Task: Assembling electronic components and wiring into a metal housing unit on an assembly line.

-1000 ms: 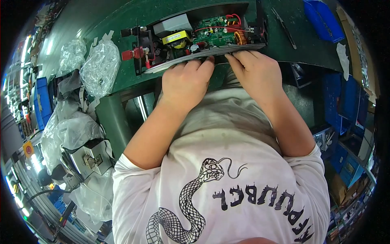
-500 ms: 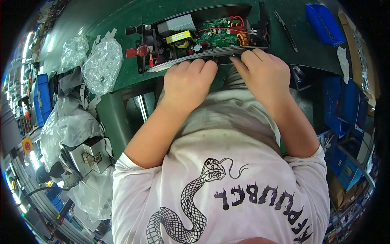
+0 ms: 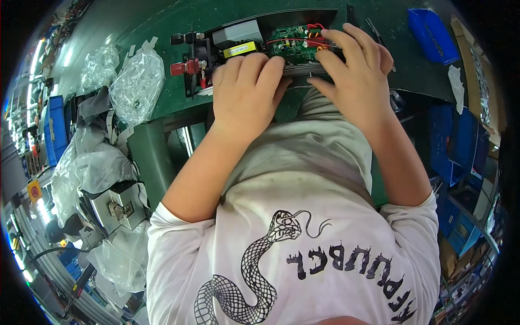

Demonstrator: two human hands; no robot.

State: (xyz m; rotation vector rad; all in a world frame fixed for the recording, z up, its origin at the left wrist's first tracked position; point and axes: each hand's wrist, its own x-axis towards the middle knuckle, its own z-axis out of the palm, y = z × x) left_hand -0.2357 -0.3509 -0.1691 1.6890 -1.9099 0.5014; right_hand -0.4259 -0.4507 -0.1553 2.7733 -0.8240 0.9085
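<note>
An open electronic device in a dark metal case, like a power supply (image 3: 287,71), lies on the green bench in front of me. Inside are a green circuit board (image 3: 290,39), a yellow-wrapped transformer (image 3: 240,49) and red wires. Red and black terminals (image 3: 186,67) stick out of its left end. My left hand (image 3: 244,95) is closed over the near wall, fingers on top and thumb below. With fingers spread, my right hand (image 3: 357,78) reaches over the right end, its thumb beside the near wall. What its fingertips touch cannot be made out.
Clear plastic bags (image 3: 138,86) lie on the bench to the left. Tweezers (image 3: 374,28), partly covered by my right hand, and a blue tray (image 3: 431,37) lie to the right. A metal-cased unit (image 3: 116,208) sits among plastic bags at lower left. Blue bins (image 3: 457,135) stand at right.
My right hand has opened from a curled grip on the near edge, fingers now stretched over the device's right end. My left hand has shifted slightly up and left, its fingers over the wall.
</note>
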